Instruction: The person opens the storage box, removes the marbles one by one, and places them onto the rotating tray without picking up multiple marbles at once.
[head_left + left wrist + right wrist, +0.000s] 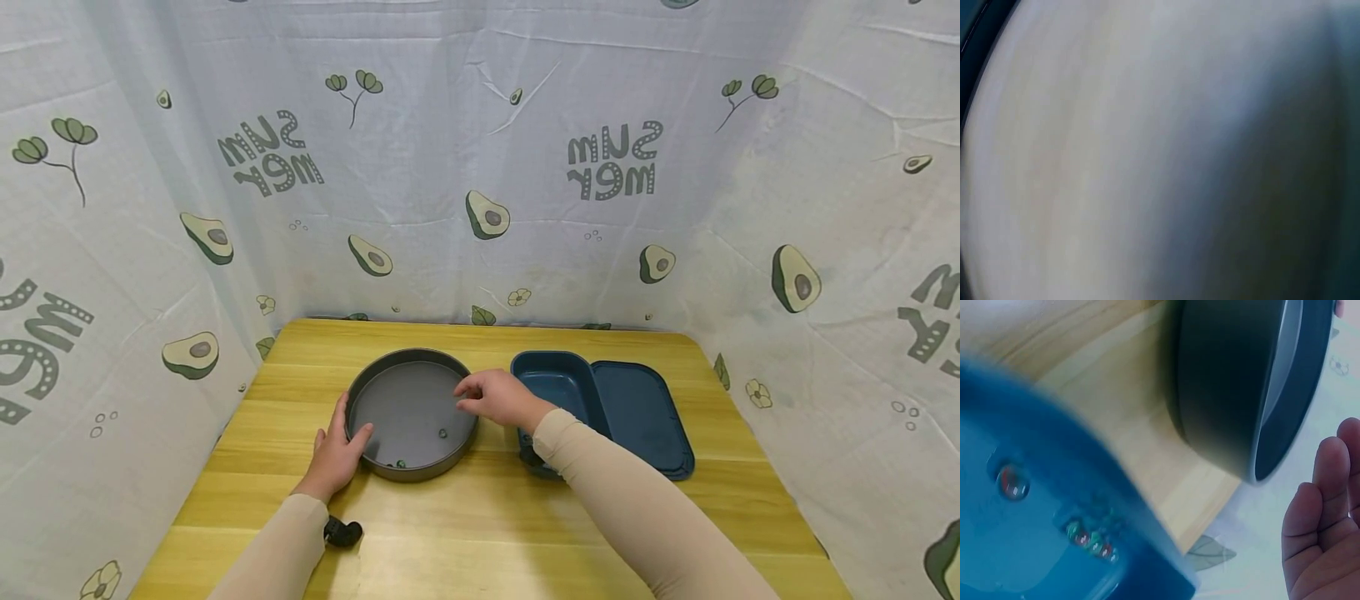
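Two sleeves (pixel 637 508), two hands (pixel 335 458) (pixel 498 397), one pan (pixel 408 404), four-plus marbles (pixel 1013 482)

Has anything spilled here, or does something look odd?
Nothing looks spilled: the marbles I can see lie inside the blue box and the round gray pan. The oddity is the patterned curtain behind: its "summer" lettering reads backwards, as if the cloth's reverse side faces us.
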{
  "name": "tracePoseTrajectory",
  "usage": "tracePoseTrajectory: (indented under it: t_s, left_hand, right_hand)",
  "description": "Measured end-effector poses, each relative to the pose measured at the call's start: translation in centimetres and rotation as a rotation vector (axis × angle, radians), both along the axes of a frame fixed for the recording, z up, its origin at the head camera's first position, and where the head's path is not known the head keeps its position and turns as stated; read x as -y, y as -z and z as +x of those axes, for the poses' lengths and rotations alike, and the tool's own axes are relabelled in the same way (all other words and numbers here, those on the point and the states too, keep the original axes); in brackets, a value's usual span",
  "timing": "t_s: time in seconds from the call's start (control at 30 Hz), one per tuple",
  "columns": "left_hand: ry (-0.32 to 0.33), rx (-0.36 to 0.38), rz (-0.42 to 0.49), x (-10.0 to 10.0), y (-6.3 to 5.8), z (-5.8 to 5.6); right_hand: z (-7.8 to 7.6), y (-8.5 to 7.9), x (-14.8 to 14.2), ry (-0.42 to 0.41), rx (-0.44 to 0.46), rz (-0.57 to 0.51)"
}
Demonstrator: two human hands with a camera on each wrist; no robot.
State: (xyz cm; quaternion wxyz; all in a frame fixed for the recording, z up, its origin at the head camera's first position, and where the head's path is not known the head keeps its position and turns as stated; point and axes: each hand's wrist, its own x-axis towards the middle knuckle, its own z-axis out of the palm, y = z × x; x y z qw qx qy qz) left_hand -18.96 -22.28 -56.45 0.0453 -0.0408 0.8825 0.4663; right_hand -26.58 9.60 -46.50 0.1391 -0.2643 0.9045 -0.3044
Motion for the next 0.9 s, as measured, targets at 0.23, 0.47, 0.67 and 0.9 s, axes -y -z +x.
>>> tracePoseTrajectory:
  t_s: [0.23, 0.47, 0.67, 0.9]
  left_hand:
    - [0.001, -0.002, -0.016, 0.0, 0.2, 0.0]
    - [-0.006, 0.010, -0.005, 0.0, 0.1, 0.1]
    - [-0.004, 0.012, -0.011, 0.1, 0.0, 0.2]
    - [0.001, 0.006, -0.012, 0.1, 0.0, 0.0]
  right_hand:
    - [0.0, -0.2, -3.1, 0.045, -0.037, 0.032]
    - [0.1, 0.2, -7.1, 0.042, -0.054, 0.156]
    - [0.4, 0.8, -9.2, 0.001, 0.010, 0.275]
    - [0.7, 1.1, -10.1, -0.041, 0.059, 0.369]
